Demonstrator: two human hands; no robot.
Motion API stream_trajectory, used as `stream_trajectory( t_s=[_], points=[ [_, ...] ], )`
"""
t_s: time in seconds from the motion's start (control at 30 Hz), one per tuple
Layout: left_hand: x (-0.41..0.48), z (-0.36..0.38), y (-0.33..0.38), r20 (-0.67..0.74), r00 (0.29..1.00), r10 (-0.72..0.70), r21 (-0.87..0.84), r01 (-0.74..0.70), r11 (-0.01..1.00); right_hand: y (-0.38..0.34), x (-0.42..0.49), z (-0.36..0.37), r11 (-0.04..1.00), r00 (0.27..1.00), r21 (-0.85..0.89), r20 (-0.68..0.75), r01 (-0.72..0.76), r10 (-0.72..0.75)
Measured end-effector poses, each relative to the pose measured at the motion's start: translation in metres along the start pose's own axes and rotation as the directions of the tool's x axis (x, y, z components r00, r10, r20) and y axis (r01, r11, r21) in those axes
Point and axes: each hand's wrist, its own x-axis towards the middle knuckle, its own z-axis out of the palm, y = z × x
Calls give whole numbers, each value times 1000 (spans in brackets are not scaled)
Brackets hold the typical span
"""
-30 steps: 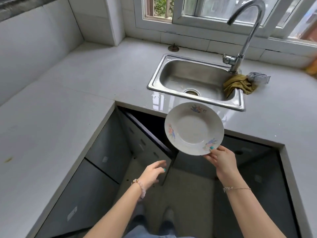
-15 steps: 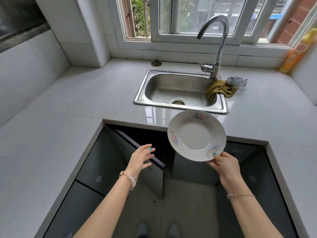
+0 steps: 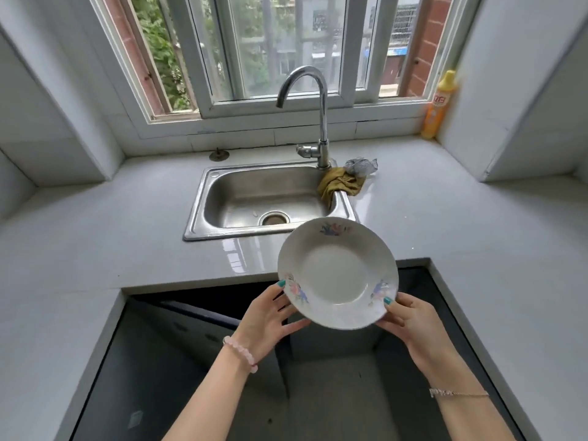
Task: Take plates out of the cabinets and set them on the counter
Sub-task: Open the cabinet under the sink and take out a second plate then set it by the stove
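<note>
A white plate (image 3: pixel 337 272) with small flower prints on its rim hangs in the air, tilted toward me, over the front edge of the grey counter (image 3: pixel 95 249). My left hand (image 3: pixel 270 316) holds its lower left rim, thumb on the top face and fingers underneath. My right hand (image 3: pixel 410 323) grips the lower right rim the same way. Below them a dark cabinet door (image 3: pixel 197 316) under the sink stands open; the cabinet's inside is dark and hidden.
A steel sink (image 3: pixel 264 198) with a tall tap (image 3: pixel 321 122) lies just behind the plate. A yellow cloth (image 3: pixel 340 186) and a grey scourer (image 3: pixel 361 167) lie at its right corner. A yellow bottle (image 3: pixel 440 106) stands on the sill at the right.
My left hand rose from near the cabinet door and took the plate's left rim. The plate went up and forward, and my view tilted up toward the window.
</note>
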Motion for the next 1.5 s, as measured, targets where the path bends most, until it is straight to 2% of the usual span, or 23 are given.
stream_trajectory(
  t_s=[0.13, 0.33, 0.47, 0.6, 0.73, 0.87, 0.97, 1.33, 1.5],
  points=[
    [12, 14, 3, 154, 987, -50, 9, 49, 999, -7, -19, -8, 999, 998, 0, -51, 36, -36],
    [19, 26, 10, 299, 944, -138, 84, 118, 990, -9, -55, -10, 997, 974, 42, -216, 72, -61],
    [16, 31, 13, 342, 926, -157, 97, 132, 987, -5, -78, 0, 991, 950, 95, -307, 89, -56],
    [7, 34, 11, 385, 901, -198, 132, 159, 978, 3, -106, 13, 978, 895, 142, -441, 150, -73],
    [-1, 36, 3, 428, 865, -260, 118, 232, 966, 14, -143, 20, 955, 792, 168, -602, 246, -98],
    [-10, 41, -7, 484, 812, -326, 203, 258, 944, 37, -188, 22, 931, 619, 182, -784, 315, -56],
    [-23, 49, -18, 521, 766, -377, 253, 283, 925, 56, -225, 23, 924, 507, 185, -862, 335, -11],
    [-75, 99, -84, 568, 583, -581, 394, 426, 814, 115, -353, 21, 871, 209, 201, -971, 448, 117],
    [-97, 134, -126, 545, 560, -624, 426, 456, 781, 137, -401, 4, 836, 149, 227, -973, 500, 174]
  ],
)
